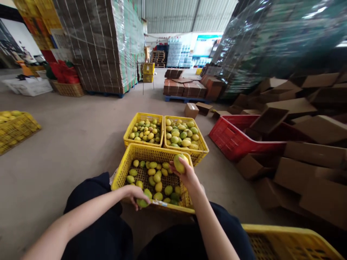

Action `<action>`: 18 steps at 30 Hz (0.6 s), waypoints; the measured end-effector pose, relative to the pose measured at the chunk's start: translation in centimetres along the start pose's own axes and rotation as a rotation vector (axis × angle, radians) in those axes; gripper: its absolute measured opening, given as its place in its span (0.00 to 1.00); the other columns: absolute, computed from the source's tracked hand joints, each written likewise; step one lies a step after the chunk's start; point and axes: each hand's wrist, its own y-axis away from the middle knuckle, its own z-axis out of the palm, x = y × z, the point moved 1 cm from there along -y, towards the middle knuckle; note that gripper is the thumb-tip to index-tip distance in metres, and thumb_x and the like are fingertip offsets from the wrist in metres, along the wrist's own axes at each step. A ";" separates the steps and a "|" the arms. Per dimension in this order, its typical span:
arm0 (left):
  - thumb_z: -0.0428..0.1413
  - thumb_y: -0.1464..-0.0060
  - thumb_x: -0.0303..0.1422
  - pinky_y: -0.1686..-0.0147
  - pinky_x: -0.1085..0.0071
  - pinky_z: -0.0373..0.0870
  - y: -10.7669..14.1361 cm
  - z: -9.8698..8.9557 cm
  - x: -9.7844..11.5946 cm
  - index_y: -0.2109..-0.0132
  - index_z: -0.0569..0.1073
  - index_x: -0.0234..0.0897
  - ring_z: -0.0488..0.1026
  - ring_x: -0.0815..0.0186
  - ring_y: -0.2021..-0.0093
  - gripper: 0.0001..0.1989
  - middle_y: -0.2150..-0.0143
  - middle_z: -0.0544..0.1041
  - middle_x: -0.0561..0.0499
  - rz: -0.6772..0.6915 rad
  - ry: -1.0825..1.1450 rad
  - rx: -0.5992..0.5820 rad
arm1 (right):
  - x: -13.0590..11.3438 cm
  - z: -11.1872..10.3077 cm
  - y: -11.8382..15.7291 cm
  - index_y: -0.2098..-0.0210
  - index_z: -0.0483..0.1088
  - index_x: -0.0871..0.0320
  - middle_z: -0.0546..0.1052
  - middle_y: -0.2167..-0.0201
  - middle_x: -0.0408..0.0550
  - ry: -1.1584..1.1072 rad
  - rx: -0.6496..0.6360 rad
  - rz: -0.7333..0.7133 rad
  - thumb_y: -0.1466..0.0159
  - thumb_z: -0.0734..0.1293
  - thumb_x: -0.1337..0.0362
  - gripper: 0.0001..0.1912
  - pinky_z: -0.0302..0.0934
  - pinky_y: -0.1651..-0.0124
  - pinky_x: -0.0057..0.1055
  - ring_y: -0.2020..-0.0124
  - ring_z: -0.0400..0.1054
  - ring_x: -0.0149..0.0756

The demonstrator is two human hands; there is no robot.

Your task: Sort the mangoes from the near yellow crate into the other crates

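My right hand [187, 175] is raised over the right side of the near yellow crate [119, 172], fingers closed around a yellow-green mango [180, 163]. At the crate's near rim, my left hand [135, 194] curls over a greener mango [142, 203], its fingertips partly hidden. Several yellow and green mangoes [158, 186] lie loosely over the bottom of this crate, with bare slatted floor showing between them. Just beyond stand two fuller crates: the left one [127, 133] holds smaller fruit, and the right one [202, 154] holds larger fruit.
A red crate [230, 144] and a heap of cardboard boxes [306, 169] flank the right side. Another yellow crate [282, 231] sits by my right leg. A fruit-filled crate [21, 130] stands far left. Wrapped pallet stacks [100, 47] rise behind.
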 end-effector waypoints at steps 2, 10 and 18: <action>0.66 0.60 0.32 0.77 0.70 0.73 0.4 -2.2 1.5 0.76 0.75 0.30 0.78 0.54 0.69 0.10 0.75 0.77 0.42 -0.004 0.049 0.118 | -0.2 -0.2 0.2 0.66 0.71 0.57 0.81 0.72 0.48 -0.007 -0.003 0.016 0.41 0.68 0.60 0.07 0.71 0.69 0.28 0.75 0.76 0.34; 0.52 0.41 0.44 0.61 0.76 0.73 6.3 -15.2 11.9 0.48 0.69 0.32 0.77 0.64 0.56 0.21 0.50 0.76 0.40 0.414 0.385 0.772 | -0.5 -1.0 0.2 0.66 0.69 0.56 0.80 0.74 0.47 -0.061 0.017 0.057 0.43 0.69 0.57 0.10 0.71 0.70 0.28 0.77 0.75 0.34; 0.55 0.46 0.41 0.65 0.71 0.69 5.0 -9.4 4.7 0.59 0.73 0.33 0.79 0.62 0.65 0.15 0.54 0.79 0.41 0.277 0.007 0.536 | 2.8 -0.9 -0.2 0.69 0.68 0.52 0.77 0.78 0.41 -0.065 0.045 0.036 0.51 0.73 0.54 0.15 0.69 0.75 0.31 0.78 0.72 0.34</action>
